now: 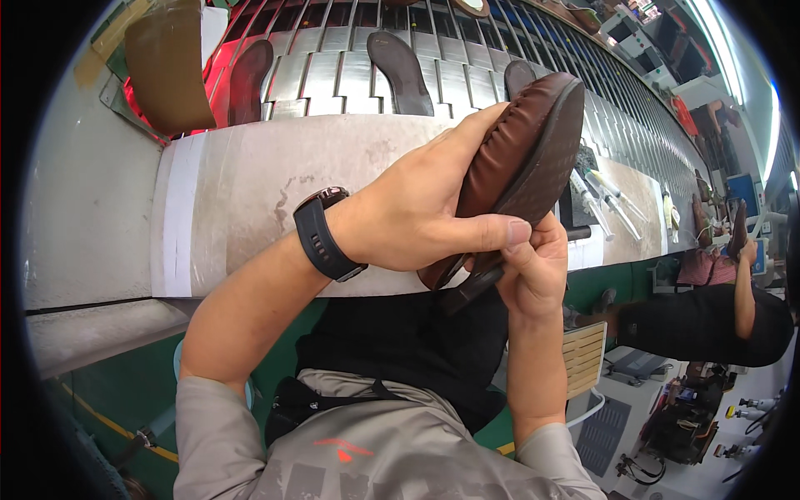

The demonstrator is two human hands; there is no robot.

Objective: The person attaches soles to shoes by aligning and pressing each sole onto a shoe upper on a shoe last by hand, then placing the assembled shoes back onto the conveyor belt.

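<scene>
Fingers closed, left hand (408,208) and right hand (540,271) both gripping. Conveyor (325,73) beyond, bench (250,167) nearer; brown shoe (504,154) in both hands, tilted. Sole (543,175) looks joined at toe; heel end part-covered, can't tell if finished. Setting down left, I'd judge.

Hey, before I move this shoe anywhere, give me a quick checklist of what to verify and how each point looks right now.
1. Shoe held securely: ok; the left hand wraps around its upper, toe pointing up.
2. Right hand gripping firmly: cannot tell; its fingers curl near the heel end, partly hidden.
3. Sole in sight: ok, mostly; its patterned underside faces right.
4. Joint between upper and sole sound all round: cannot tell; only one side shows.
5. Wrists free of hard items: not ok; a black watch is on the left wrist.
6. Syringes out of the hands: ok; they lie to the right.
</scene>
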